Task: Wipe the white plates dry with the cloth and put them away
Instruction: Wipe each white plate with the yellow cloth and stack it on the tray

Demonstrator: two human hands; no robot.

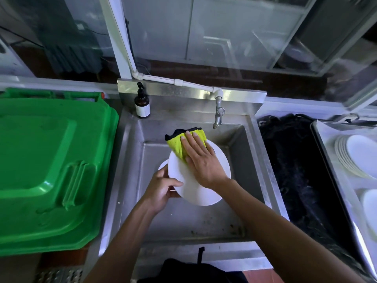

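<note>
Over the steel sink (240, 139), the left hand (161, 190) grips a white plate (195, 190) while the right hand (202, 160) presses the cloth (177, 146) flat onto it. Wiping is underway; next, probably stacking it on the right tray (322, 137).

Over steel sink (130, 180): left hand (161, 188) grips white plate (195, 190) at its left rim, plate tilted. Right hand (201, 160) flat, fingers straight, pressing yellow-and-black cloth (179, 146) onto plate's upper part. Second plate (162, 167) edge visible behind, left. Tap (218, 113) above, brown pump bottle (142, 104) at back-left corner. Green bin lid (51, 170) left. Stack of plates (355, 156) in tray (320, 131) far right.
</note>
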